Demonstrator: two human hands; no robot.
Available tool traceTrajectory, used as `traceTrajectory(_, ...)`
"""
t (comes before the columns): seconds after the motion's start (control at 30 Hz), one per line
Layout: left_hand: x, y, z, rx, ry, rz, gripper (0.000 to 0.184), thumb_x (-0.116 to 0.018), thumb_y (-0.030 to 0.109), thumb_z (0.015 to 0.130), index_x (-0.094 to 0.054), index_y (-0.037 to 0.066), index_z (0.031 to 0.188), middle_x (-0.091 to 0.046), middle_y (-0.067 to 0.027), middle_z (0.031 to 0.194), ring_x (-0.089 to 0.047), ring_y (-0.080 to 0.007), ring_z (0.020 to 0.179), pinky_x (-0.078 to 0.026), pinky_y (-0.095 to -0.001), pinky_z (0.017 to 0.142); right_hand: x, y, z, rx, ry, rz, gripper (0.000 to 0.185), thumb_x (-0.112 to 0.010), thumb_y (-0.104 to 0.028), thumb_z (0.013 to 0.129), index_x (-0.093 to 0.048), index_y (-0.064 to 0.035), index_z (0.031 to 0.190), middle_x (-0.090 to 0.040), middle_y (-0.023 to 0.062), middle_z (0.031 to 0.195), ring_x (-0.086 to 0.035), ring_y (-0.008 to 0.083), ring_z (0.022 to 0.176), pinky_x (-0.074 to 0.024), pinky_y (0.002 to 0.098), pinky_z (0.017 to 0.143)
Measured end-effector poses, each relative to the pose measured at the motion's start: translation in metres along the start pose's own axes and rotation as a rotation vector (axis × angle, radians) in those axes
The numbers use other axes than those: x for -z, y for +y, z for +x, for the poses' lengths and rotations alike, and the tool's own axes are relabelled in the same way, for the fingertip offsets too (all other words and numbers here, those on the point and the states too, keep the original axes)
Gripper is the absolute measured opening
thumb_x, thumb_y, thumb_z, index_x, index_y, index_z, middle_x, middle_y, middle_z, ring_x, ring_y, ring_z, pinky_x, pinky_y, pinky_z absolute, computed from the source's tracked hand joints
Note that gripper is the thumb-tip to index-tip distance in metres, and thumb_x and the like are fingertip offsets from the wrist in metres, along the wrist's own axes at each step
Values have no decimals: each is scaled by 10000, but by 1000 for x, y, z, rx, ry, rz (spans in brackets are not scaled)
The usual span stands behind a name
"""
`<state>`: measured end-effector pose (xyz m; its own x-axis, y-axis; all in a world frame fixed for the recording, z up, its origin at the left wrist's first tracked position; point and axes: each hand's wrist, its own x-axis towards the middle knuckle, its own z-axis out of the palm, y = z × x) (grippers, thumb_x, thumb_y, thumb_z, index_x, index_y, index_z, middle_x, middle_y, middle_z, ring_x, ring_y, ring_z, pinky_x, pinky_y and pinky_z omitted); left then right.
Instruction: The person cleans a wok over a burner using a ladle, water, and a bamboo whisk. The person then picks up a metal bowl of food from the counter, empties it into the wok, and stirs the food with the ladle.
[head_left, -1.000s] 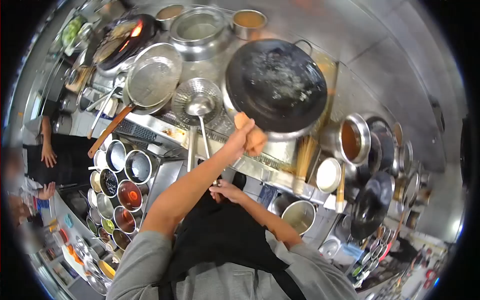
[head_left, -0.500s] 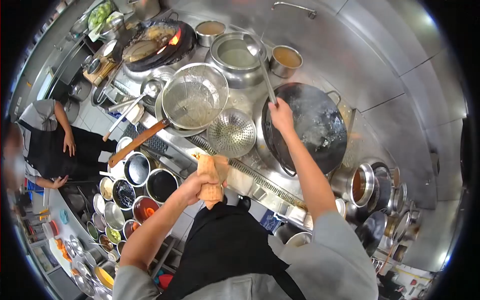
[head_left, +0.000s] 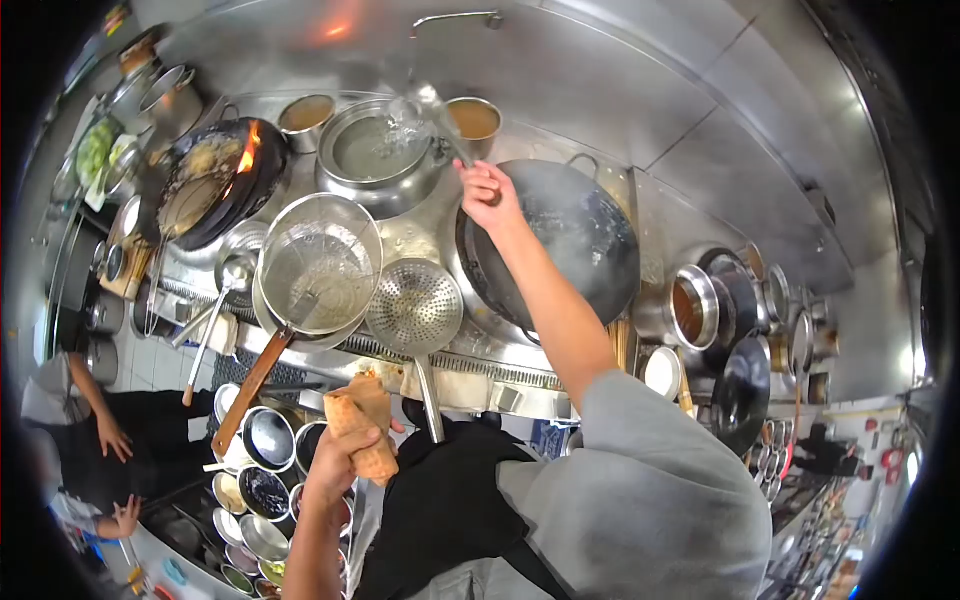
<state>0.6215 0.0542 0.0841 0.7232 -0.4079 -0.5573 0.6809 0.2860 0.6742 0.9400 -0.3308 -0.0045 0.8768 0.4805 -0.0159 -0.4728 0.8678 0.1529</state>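
Now water (head_left: 402, 126) splashes round the ladle (head_left: 446, 122) clenched in right fingers (head_left: 484, 184); left fingers (head_left: 361, 441) still clutch the cloth (head_left: 358, 410).

A steel table (head_left: 408, 236) has a slotted strip (head_left: 475, 370) along its front edge. Near the back edge stand a wide pot (head_left: 398, 201) of clear liquid and two small pots (head_left: 306, 142) of brownish liquid. A flaming wok (head_left: 205, 185) sits toward the left end, a dark wok (head_left: 600, 265) right of centre; a perforated strainer (head_left: 415, 308) lies near the front edge, handle overhanging.
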Motion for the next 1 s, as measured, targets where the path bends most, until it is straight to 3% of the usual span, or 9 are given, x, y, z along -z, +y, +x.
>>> traceTrajectory(0.23,7,6,14,4,-110,-50,542,-700,136,834,-511,-77,1295,-695,-228,1004,-721,-318,777,-609,-405,685,-48,4,42,191,-144,-124,208,-541,-170,1021,-606,4,1115,-488,-11,681,-435,73,469,-304,245,394)
traceTrajectory(0.3,8,2,18,12,-122,-67,541,-699,134,836,-509,-75,1297,-696,-225,999,-721,-315,774,-610,-405,684,-56,12,39,325,351,-530,130,-557,-174,1006,-605,-53,1018,-492,-5,646,-414,94,460,-296,260,384)
traceTrajectory(0.43,8,0,18,75,-63,2,565,-663,136,824,-487,-68,1320,-689,-235,997,-707,-314,768,-604,-398,662,-32,55,7,421,670,-1435,87,-605,-108,947,-556,-39,926,-526,24,611,-468,116,450,-310,294,351)
traceTrajectory(0.5,5,-10,24,9,-10,58,455,-725,115,867,-537,-18,1259,-697,-127,975,-704,-223,807,-605,-369,695,-2,59,2,421,731,-1561,86,-620,-85,931,-550,-35,923,-528,24,615,-478,119,447,-321,296,352)
traceTrajectory(0.63,-21,-50,29,-282,297,151,567,-775,36,846,-483,38,1332,-627,-74,1105,-656,-175,964,-560,-323,839,24,74,-1,357,823,-1743,118,-674,-58,903,-560,-39,927,-538,16,625,-481,113,447,-333,282,357)
traceTrajectory(0.77,-63,-50,25,-413,328,330,539,-766,61,861,-495,33,1327,-620,-65,1114,-629,-160,999,-523,-321,888,46,63,9,165,765,-1240,106,-648,-72,938,-572,-25,994,-516,-18,631,-467,82,446,-315,252,360)
traceTrajectory(0.83,-65,-61,37,-432,274,301,526,-762,70,866,-510,25,1325,-633,-68,1115,-628,-152,1010,-515,-319,898,47,47,-1,-98,453,-452,140,-604,-72,971,-561,-7,1086,-478,-52,634,-444,42,443,-287,222,362)
traceTrajectory(0.9,-66,-68,46,-485,248,340,534,-765,76,874,-508,21,1339,-639,-76,1134,-629,-146,1023,-513,-321,913,42,50,-15,-84,380,-387,176,-542,-61,991,-529,28,1143,-448,-67,635,-434,23,442,-269,210,357)
traceTrajectory(1.0,-74,-55,46,-440,193,257,535,-758,69,890,-496,17,1353,-626,-80,1191,-621,-153,1070,-509,-321,936,4,55,-23,-23,176,-60,103,-521,-71,988,-552,25,1009,-443,-78,613,-423,30,436,-284,223,365)
